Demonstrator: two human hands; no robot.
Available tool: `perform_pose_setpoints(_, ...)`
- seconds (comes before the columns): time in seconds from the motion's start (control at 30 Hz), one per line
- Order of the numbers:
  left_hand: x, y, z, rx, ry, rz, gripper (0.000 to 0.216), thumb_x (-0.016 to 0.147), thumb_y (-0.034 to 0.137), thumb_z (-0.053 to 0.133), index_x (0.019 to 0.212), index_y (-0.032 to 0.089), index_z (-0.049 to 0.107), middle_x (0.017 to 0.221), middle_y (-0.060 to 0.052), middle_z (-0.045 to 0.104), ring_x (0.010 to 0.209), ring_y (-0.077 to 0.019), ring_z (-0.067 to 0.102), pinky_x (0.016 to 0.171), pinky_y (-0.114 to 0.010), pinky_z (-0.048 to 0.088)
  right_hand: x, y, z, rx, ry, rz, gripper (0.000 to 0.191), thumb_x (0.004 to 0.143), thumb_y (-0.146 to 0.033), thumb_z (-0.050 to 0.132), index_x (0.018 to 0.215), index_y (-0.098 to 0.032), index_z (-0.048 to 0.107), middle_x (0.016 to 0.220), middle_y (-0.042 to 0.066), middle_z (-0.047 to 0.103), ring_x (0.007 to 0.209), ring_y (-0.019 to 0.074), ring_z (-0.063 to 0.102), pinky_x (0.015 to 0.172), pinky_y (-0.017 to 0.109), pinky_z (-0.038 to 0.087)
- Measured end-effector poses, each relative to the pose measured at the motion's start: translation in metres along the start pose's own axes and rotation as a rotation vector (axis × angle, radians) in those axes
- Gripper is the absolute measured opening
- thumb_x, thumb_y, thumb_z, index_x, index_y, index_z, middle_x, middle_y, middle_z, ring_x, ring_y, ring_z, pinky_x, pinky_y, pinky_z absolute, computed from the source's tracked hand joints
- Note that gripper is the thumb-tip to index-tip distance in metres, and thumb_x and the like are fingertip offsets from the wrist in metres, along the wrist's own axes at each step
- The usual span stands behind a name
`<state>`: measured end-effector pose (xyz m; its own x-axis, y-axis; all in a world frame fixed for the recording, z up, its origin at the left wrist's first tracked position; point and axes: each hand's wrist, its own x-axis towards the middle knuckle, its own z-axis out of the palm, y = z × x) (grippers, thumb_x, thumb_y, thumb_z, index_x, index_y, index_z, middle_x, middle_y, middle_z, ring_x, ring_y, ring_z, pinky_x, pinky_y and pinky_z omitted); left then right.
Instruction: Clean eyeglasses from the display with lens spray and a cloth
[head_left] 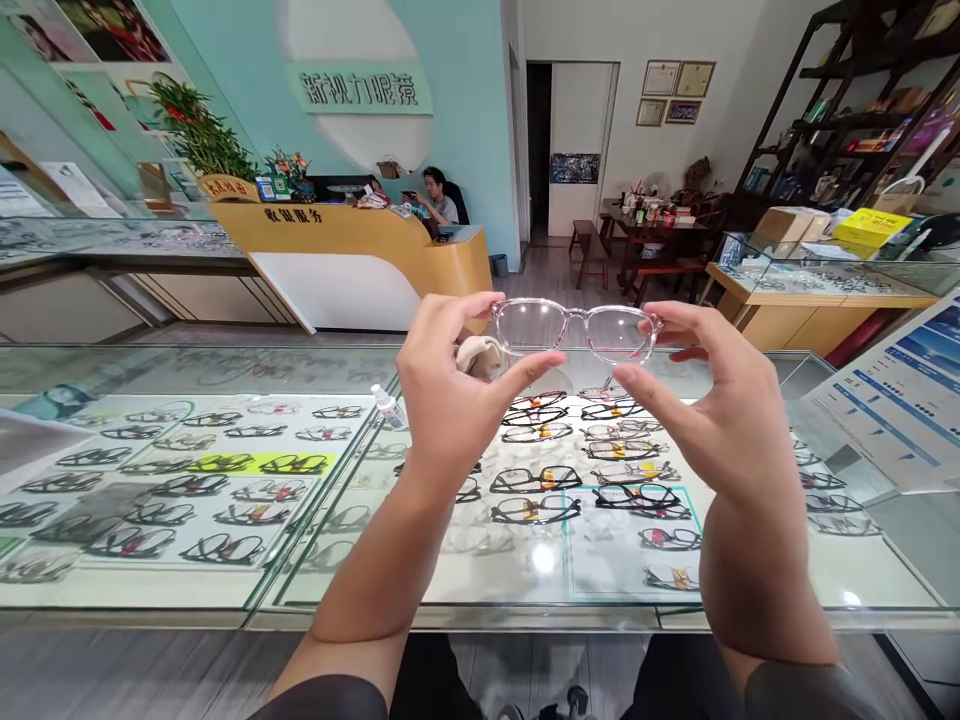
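A pair of clear-framed eyeglasses (576, 314) is held up level above the glass display case (360, 616). My left hand (457, 375) grips the left end of the frame with its fingers, its thumb stretched along below the left lens. A bunched pale cloth (480, 356) is tucked in that same hand. On the other side, my right hand (712, 385) pinches the right end of the frame, thumb low and fingers at the hinge. Beneath both hands, several rows of eyeglasses (535, 480) lie inside the case.
A small white spray bottle (389, 408) stands on the glass left of my left hand. A printed blue-and-white sheet (892, 390) rises at the right. Beyond the case, a person (442, 200) sits behind a yellow counter (352, 232); a wooden table (652, 222) and bench (590, 250) stand farther back.
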<state>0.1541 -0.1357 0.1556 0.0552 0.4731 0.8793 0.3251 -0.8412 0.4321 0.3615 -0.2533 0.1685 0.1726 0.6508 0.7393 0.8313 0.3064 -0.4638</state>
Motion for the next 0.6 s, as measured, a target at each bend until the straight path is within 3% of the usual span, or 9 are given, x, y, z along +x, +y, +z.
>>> perform_pose_setpoints(0.37, 0.000, -0.011, 0.010, -0.041, -0.126, -0.040, 0.056, 0.079, 0.058, 0.088, 0.125, 0.029, 0.075, 0.118, -0.007, 0.073, 0.101, -0.0227, 0.070, 0.086, -0.038, 0.059, 0.007, 0.014, 0.000, -0.013, 0.054, 0.058, 0.050, 0.094, -0.051, 0.074, 0.138, -0.027, 0.068, 0.128, 0.012, 0.076, 0.114, 0.0321, 0.074, 0.092, 0.052, 0.063)
perform_pose_setpoints(0.6, -0.002, -0.012, 0.013, -0.063, -0.080, -0.032, 0.059, 0.081, 0.059, 0.087, 0.131, 0.031, 0.073, 0.116, -0.006, 0.073, 0.097, -0.0196, 0.069, 0.080, -0.035, 0.057, 0.008, 0.019, -0.002, -0.035, -0.002, 0.082, 0.052, 0.096, -0.052, 0.072, 0.142, -0.029, 0.066, 0.130, 0.012, 0.075, 0.117, 0.0326, 0.073, 0.095, 0.055, 0.062)
